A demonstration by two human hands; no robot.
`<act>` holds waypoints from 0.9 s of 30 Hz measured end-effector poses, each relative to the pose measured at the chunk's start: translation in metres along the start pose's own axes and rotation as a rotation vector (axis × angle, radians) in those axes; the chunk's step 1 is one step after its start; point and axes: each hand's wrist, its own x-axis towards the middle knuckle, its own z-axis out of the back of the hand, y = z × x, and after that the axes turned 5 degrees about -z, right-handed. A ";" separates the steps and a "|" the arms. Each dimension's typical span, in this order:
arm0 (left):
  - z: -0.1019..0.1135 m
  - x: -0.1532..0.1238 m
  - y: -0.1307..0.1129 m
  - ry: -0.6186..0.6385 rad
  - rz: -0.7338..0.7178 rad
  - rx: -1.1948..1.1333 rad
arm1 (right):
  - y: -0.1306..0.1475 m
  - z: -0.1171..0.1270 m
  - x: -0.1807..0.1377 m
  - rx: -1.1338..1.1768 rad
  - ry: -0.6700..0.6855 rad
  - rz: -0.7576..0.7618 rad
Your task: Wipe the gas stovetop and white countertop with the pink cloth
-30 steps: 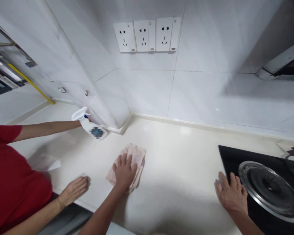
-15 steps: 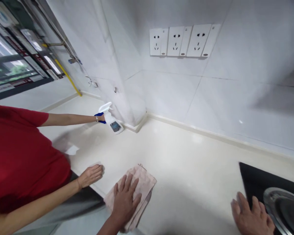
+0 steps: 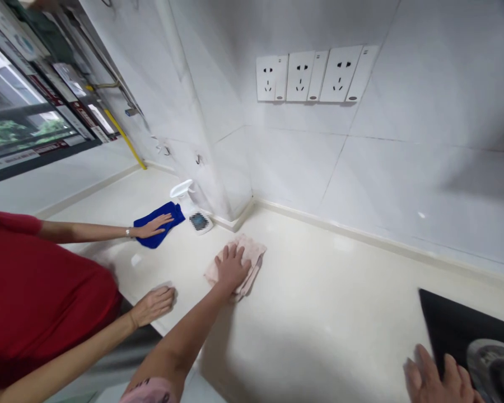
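Note:
My left hand [image 3: 232, 267] lies flat, fingers stretched out, on a crumpled pink cloth [image 3: 252, 253] on the cream counter [image 3: 319, 302], near the wall corner. At the bottom right, my right hand [image 3: 439, 382] rests open with fingers spread at the edge of the black cooktop [image 3: 453, 322]; only part of this hand shows. Neither hand grips anything.
A person in a red top stands at the left, one hand [image 3: 152, 226] flat on a blue cloth [image 3: 162, 221], the other hand [image 3: 153, 304] on the counter's front edge. A white spray bottle [image 3: 192, 207] stands in the corner. Three wall sockets [image 3: 313, 75] sit above.
My left hand has pushed the pink cloth away from me toward the wall corner. The other person has let go of the spray bottle and laid a hand on the blue cloth.

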 end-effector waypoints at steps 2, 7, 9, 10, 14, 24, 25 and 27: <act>0.000 0.024 -0.020 0.022 -0.048 -0.016 | 0.008 0.008 -0.001 0.016 -0.028 0.021; -0.005 0.059 -0.054 0.035 -0.115 -0.032 | 0.019 0.023 -0.001 0.013 -0.060 0.060; -0.005 0.059 -0.056 0.038 -0.125 -0.035 | 0.016 0.023 -0.001 0.003 -0.052 0.078; -0.004 0.055 -0.055 0.040 -0.134 -0.035 | 0.014 0.022 -0.001 0.000 -0.049 0.083; -0.001 0.013 -0.037 0.048 -0.190 -0.029 | 0.007 0.020 -0.002 0.008 -0.012 0.075; -0.019 -0.189 0.064 -0.030 -0.142 0.098 | 0.016 0.020 -0.003 -0.024 -0.057 0.054; -0.022 -0.205 0.073 -0.033 -0.124 0.112 | 0.015 0.017 -0.004 -0.026 -0.059 0.040; -0.025 -0.227 0.087 -0.041 -0.087 0.140 | 0.012 0.011 -0.004 -0.019 -0.055 0.008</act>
